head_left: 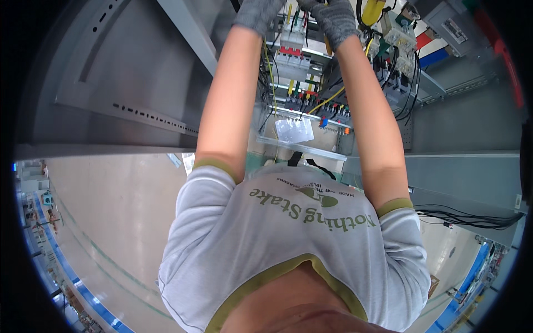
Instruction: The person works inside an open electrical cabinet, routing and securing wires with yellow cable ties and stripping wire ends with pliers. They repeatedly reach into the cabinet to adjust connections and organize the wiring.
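Both my arms reach up into an open electrical cabinet. My left hand (259, 15), in a grey knit glove, is at the top edge beside the wiring, its fingers cut off by the frame. My right hand (336, 21), gloved alike, is across from it with bent fingers partly in view; whatever they touch is out of sight. A small yellow-orange piece shows beside the right wrist, too covered to name. Between my forearms sit a circuit breaker (292, 61) with red parts on top and a row of terminals (311, 102) with yellow, green, red and black wires.
A grey metal door panel (133, 72) stands at the left, a cabinet side wall (466, 127) at the right. Black cables (472, 215) hang by the lower right wall. A clear plastic bag (294, 130) lies inside low down. Blue floor lines and workbenches edge the room.
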Demonstrator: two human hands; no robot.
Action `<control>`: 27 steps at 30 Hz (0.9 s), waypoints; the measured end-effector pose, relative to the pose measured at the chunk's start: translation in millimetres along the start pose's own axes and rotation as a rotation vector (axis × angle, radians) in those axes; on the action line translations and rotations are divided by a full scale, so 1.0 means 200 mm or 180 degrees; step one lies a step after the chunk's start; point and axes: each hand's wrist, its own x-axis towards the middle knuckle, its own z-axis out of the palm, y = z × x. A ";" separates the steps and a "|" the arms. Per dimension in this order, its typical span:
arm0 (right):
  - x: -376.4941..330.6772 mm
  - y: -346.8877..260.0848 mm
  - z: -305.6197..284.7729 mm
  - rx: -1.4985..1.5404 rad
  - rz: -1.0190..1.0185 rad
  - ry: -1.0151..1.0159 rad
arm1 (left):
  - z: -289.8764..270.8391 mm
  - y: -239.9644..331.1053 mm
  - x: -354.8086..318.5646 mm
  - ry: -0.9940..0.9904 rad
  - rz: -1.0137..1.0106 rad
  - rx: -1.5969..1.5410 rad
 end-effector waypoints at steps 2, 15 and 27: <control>0.03 0.01 0.08 -0.0529 -0.0906 0.0215 | -0.11 -0.19 0.20 -0.0206 0.0123 -0.0886; 0.25 0.07 0.00 0.0225 -0.1132 -0.0089 | -0.04 -0.10 0.31 -0.0442 0.0094 0.0429; 0.14 0.14 -0.07 0.0134 -0.1033 -0.0511 | -0.06 -0.07 0.13 -0.1370 -0.0008 -0.0619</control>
